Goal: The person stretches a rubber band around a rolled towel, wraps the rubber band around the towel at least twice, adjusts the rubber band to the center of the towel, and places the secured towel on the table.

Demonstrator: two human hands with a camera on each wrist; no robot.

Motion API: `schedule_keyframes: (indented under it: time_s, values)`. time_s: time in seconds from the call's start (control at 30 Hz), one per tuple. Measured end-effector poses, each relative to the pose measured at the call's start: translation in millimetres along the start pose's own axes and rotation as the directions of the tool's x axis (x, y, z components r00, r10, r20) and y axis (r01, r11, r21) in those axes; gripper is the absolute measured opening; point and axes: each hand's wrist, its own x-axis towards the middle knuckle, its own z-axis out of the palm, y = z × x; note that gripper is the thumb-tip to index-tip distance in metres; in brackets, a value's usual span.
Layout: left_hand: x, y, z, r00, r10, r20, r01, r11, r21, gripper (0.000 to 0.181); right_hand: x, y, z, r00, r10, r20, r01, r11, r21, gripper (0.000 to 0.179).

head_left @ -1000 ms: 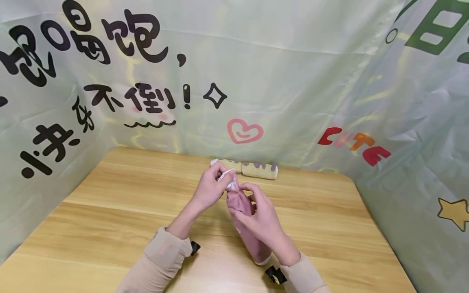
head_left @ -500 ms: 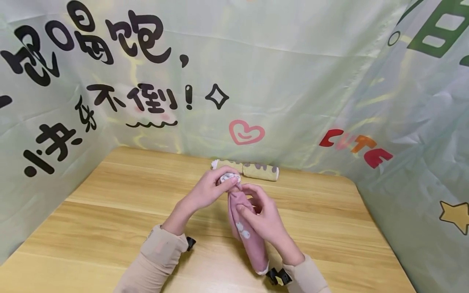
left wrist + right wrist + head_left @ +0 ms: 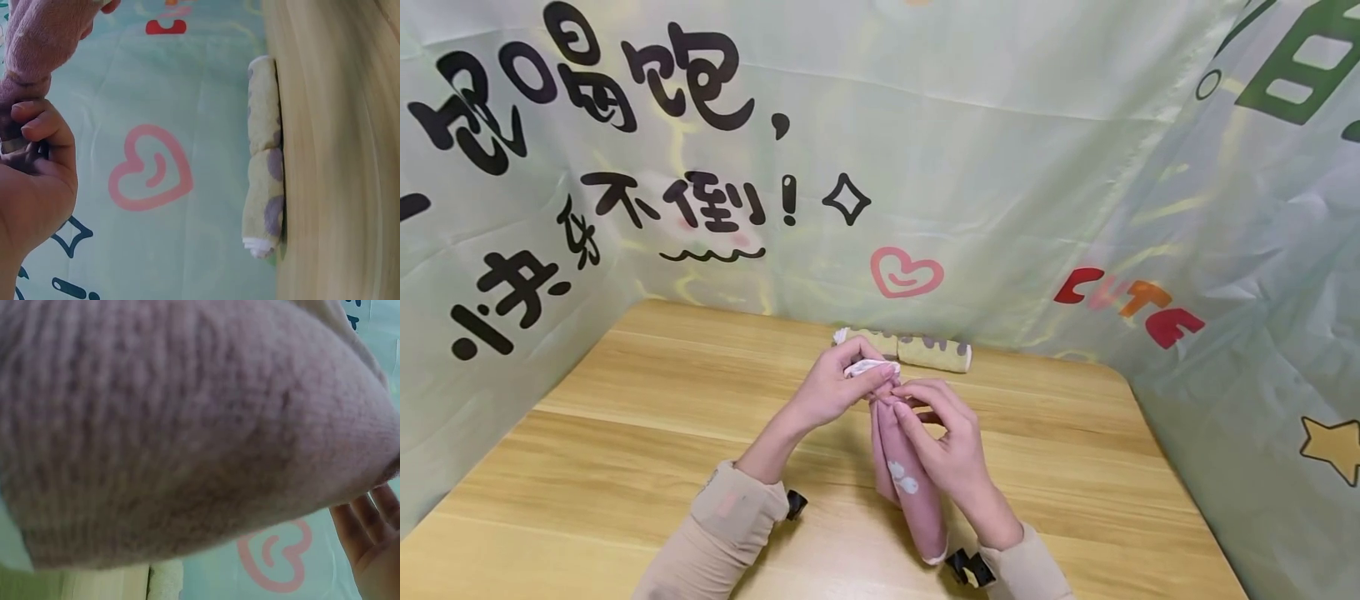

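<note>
A pink towel [image 3: 917, 508] with a white motif and white edging hangs slantwise above the table, gathered narrow near its upper end. My left hand [image 3: 831, 387] grips that upper end, where a white edge shows between thumb and fingers. At the gathered part, the thumb and fingertips of my right hand [image 3: 951, 433] pinch the pink cloth. The left wrist view shows a thin crease round the towel [image 3: 47, 44] just above the left hand's fingers. Up close in the right wrist view, the towel [image 3: 187, 425] covers most of the frame.
A rolled yellow towel [image 3: 934, 352] with purple spots, narrowed at its middle, lies at the back of the wooden table [image 3: 647, 467]. Behind the table hangs a printed cloth [image 3: 970, 167], which also runs along the left and right sides.
My left hand has turned the white-edged end over. The right hand's fingers have moved up to the gathered part, and the towel's lower end has swung slightly toward me, showing its white motif.
</note>
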Motion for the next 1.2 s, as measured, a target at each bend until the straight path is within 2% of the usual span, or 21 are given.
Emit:
schedule_keyframes:
  time_s: [0.2,0.37,0.67,0.87,1.03,1.2]
  values:
    - [0.1,0.9,7.0,0.998,-0.021,-0.064,0.024,0.999,0.037,0.011,0.9,-3,1,0.999,0.03,0.044,-0.03,0.999,-0.011,0.028]
    - [-1.4,1.2,11.5,0.997,-0.014,-0.08,0.023,0.993,0.114,0.014,-0.2,-4,2,0.996,0.062,0.067,-0.063,0.998,0.003,0.027]
    - [-2.7,-2.6,18.2,0.994,-0.007,-0.107,0.033,0.971,0.236,0.013,-3.6,0,3,0.996,0.014,0.09,-0.009,0.998,-0.057,0.023]
    - [-1.6,-6.7,15.5,0.989,-0.033,-0.146,0.062,0.978,0.198,0.014,-5.6,2,9,0.993,-0.014,0.119,0.016,1.0,-0.018,0.019]
    - [0.7,-7.0,11.8,0.985,-0.052,-0.162,0.08,0.982,0.169,0.015,-5.4,3,9,0.994,-0.023,0.104,0.028,0.998,-0.047,0.021]
    - [2.0,-6.8,8.9,0.971,-0.066,-0.229,0.109,0.977,0.182,0.016,-3.8,4,7,0.995,-0.033,0.095,0.037,0.999,-0.037,0.027]
